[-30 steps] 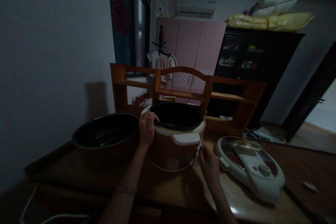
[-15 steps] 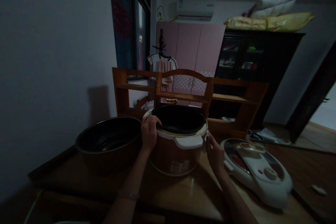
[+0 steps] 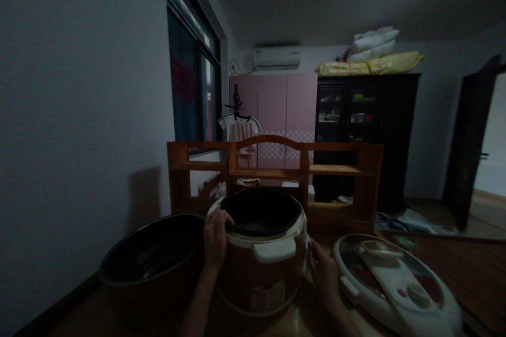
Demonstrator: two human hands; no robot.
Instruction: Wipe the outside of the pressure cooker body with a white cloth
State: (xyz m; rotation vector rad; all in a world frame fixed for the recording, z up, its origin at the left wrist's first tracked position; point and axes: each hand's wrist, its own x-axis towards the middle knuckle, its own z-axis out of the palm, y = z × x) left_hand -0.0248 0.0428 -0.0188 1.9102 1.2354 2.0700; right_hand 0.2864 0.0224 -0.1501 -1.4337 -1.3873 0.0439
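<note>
We see the round cooker [image 3: 256, 274] just right of the fingers of the left hand [image 3: 215, 236], which grip its rim; those of the right hand [image 3: 324, 269] bend close by its opposite side, their hold unclear to us

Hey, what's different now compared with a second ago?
The right hand has moved up the side of the cooker, closer to its rim. The head camera has tilted up, so the scene sits lower in view. The left hand stays on the cooker's rim; the dark pot and the pale lid haven't visibly moved.
</note>
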